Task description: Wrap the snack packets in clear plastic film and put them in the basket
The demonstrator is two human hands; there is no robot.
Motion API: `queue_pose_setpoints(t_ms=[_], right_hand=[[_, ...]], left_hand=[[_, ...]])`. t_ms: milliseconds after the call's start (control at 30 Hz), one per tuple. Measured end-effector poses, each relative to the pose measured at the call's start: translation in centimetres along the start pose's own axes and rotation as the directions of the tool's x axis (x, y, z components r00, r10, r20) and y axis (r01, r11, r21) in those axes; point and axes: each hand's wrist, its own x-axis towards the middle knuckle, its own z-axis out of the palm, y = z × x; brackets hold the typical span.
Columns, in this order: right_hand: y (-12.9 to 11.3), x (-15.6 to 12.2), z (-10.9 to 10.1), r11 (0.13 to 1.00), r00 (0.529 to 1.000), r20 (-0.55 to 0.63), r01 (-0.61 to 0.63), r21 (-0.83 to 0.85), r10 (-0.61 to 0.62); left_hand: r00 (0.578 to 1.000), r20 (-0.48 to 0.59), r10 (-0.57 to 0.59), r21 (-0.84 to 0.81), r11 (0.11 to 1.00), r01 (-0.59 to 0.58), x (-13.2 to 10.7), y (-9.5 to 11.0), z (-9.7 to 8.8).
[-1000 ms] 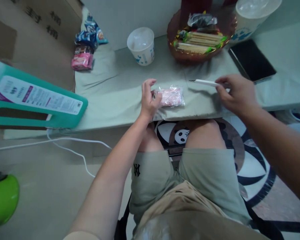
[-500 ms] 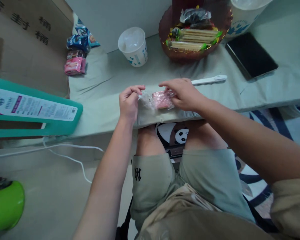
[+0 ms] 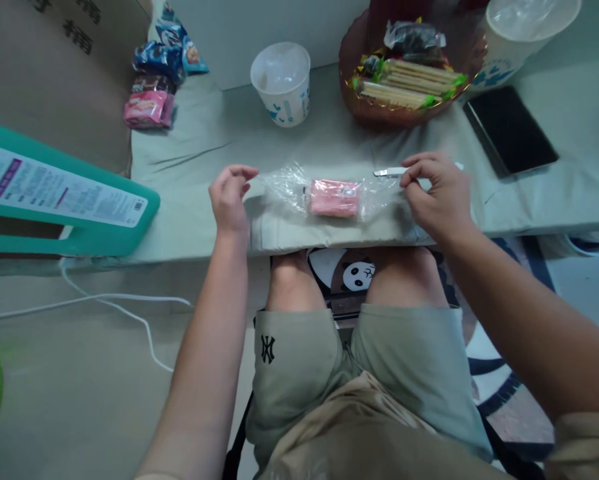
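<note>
A small pink block (image 3: pixel 334 198) lies on the cloth near the table's front edge, inside a clear plastic wrapper (image 3: pixel 286 187) spread out to both sides. My left hand (image 3: pixel 230 200) is closed in a pinch at the wrapper's left end. At the right end, the thumb and fingers of my right hand (image 3: pixel 439 193) pinch the clear film. Behind the right hand lies a slim white craft knife (image 3: pixel 390 172), its blade tip pointing left and its middle hidden by the fingers.
A paper cup (image 3: pixel 282 87) and a glass bowl of wrapped snack sticks (image 3: pixel 352 107) stand at the back. Right of them are a black phone (image 3: pixel 512 130) and a larger tub (image 3: pixel 524 33). Snack packets (image 3: pixel 149 110), a carton (image 3: pixel 69 87) and a green jug (image 3: pixel 139 200) occupy the left.
My hands have moved apart, left hand leftward and right hand rightward, and the wrapper is now stretched out flat. More of the pink block and the knife's blade show. The view has shifted slightly.
</note>
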Motion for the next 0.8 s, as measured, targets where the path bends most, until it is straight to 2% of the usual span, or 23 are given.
queue_pose_setpoints(t_ms=[33, 100, 200, 300, 367, 433, 500, 567, 667, 733, 800], right_hand=[[0.1, 0.0, -0.1, 1.0, 1.0, -0.02, -0.017, -0.003, 0.017], [-0.3, -0.1, -0.5, 0.998, 0.996, -0.068, -0.056, 0.025, 0.058], [-2.0, -0.2, -1.2, 0.991, 0.994, -0.093, -0.043, 0.126, 0.055], [-3.9, -0.6, -1.4, 0.987, 0.995, 0.046, 0.079, 0.14, -0.086], [-4.6, -0.9, -1.2, 0.988, 0.978, 0.15, 0.133, 0.08, -0.144], [-4.8, -1.3, -0.8, 0.989, 0.968, 0.202, 0.146, 0.025, -0.148], [-4.6, -1.8, -0.7, 0.989, 0.967, 0.21, 0.147, 0.005, -0.145], [-4.2, -2.6, -0.8, 0.988, 0.968, 0.197, 0.155, 0.006, -0.153], [-3.1, -3.8, -1.0, 0.991, 0.974, 0.182, 0.135, 0.0, -0.133], [-2.3, -4.6, -1.1, 0.991, 0.969, 0.215, 0.134, -0.028, -0.125], [-1.6, -5.1, -1.4, 0.981, 0.952, 0.263, 0.183, -0.07, -0.159]], left_hand=[[0.994, 0.071, 0.082, 0.055, 0.995, -0.086, 0.2, 0.3, 0.2], [0.955, 0.224, 0.193, 0.147, 0.962, -0.229, 0.6, 1.0, 1.1], [0.913, 0.365, 0.182, 0.247, 0.927, -0.284, 1.0, 2.2, 2.7], [0.901, 0.412, 0.135, 0.274, 0.925, -0.264, 0.7, 3.4, 3.1], [0.92, 0.368, 0.133, 0.255, 0.937, -0.238, -0.1, 4.2, 2.3], [0.946, 0.29, 0.146, 0.222, 0.951, -0.215, -1.3, 4.7, 0.9], [0.955, 0.242, 0.17, 0.212, 0.951, -0.223, -2.7, 4.9, -0.7], [0.951, 0.243, 0.193, 0.261, 0.931, -0.255, -4.3, 4.9, -1.9], [0.938, 0.312, 0.153, 0.444, 0.85, -0.286, -6.2, 5.0, -3.0], [0.916, 0.399, 0.054, 0.56, 0.776, -0.29, -7.0, 5.3, -3.5], [0.845, 0.526, -0.1, 0.608, 0.738, -0.291, -7.2, 5.8, -4.0]])
